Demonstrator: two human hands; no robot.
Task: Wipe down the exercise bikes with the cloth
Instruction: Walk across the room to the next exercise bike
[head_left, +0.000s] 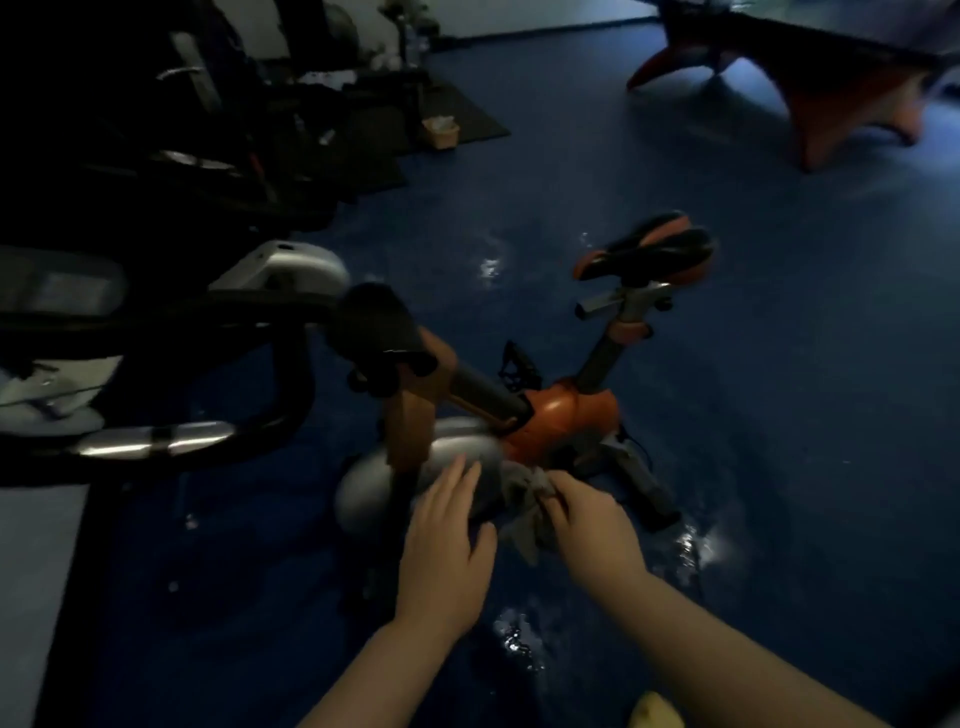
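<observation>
An orange and grey exercise bike (563, 421) stands on the blue floor in the middle of the head view, with a black and orange saddle (649, 249) at the upper right. Its silver flywheel cover (363, 493) sits low at the front. My left hand (447, 540) lies flat on that cover, fingers spread, holding nothing. My right hand (592, 525) grips a crumpled grey cloth (524, 504) and presses it against the cover's right side, beside the orange body.
A second, dark exercise machine with a chrome handlebar (156, 441) and silver housing (291, 267) stands close on the left. More dark equipment fills the upper left. An orange-legged bench (841, 104) stands at the upper right. A small box (441, 130) sits on a mat.
</observation>
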